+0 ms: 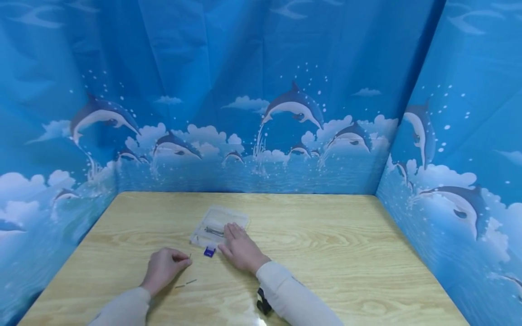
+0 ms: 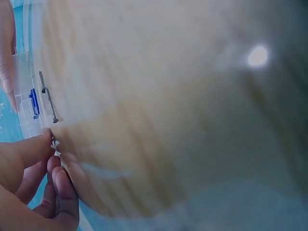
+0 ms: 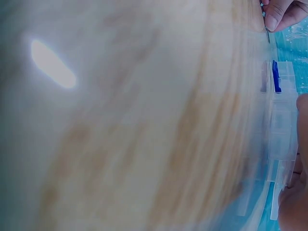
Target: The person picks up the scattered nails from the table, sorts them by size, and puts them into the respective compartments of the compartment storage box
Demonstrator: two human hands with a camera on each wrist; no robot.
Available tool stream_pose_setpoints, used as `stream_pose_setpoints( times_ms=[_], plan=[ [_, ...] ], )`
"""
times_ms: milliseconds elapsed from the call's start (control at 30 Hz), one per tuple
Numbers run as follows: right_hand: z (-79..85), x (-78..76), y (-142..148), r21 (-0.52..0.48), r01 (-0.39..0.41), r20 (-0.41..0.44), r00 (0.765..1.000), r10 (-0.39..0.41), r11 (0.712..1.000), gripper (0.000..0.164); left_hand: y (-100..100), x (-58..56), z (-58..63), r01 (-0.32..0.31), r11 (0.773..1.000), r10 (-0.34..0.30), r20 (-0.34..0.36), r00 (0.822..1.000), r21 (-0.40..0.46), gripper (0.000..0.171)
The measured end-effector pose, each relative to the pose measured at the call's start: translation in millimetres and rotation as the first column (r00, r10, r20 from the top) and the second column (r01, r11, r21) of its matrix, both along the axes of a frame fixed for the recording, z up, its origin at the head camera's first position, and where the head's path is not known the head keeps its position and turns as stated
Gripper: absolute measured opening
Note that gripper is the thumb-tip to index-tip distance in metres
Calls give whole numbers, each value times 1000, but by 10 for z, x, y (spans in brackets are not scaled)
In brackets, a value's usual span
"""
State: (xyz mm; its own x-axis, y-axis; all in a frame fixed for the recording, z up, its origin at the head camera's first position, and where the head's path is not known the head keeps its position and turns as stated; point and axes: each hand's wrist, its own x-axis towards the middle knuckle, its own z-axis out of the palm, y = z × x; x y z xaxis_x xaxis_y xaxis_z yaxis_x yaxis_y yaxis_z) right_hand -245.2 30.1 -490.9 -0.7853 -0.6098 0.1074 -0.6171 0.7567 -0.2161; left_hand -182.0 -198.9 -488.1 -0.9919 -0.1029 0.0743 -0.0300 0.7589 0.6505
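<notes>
My left hand (image 1: 164, 268) pinches a thin metal nail (image 1: 190, 256) between thumb and fingertips, close over the table just left of a clear plastic case. In the left wrist view the curled fingers hide most of that nail. Two more nails (image 2: 52, 107) lie on the table near this hand, almost end to end. My right hand (image 1: 240, 248) rests on the right part of the clear plastic case (image 1: 198, 228), fingers extended. Several long nails (image 1: 214, 232) lie inside the case beside those fingertips. On the case's front edge sits a blue tab (image 1: 209, 251).
The wood-patterned table (image 1: 346, 253) stretches out to both sides. A black object (image 1: 264, 302) sits beneath the right forearm. Blue dolphin-print sheeting (image 1: 228, 113) rises behind the table and along its sides.
</notes>
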Motion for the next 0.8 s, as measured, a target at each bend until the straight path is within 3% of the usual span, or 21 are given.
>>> stream_pose_setpoints(
  times_ms=[400,800],
  plan=[
    [19,9,5,-13,-8,1,1000,8,1000,61,24,-31,41,-21,1000,22,46,999,-8,5],
    [21,19,14,-11,-9,2,1000,9,1000,61,20,-41,34,-6,1000,7,32,999,-26,7]
  ],
)
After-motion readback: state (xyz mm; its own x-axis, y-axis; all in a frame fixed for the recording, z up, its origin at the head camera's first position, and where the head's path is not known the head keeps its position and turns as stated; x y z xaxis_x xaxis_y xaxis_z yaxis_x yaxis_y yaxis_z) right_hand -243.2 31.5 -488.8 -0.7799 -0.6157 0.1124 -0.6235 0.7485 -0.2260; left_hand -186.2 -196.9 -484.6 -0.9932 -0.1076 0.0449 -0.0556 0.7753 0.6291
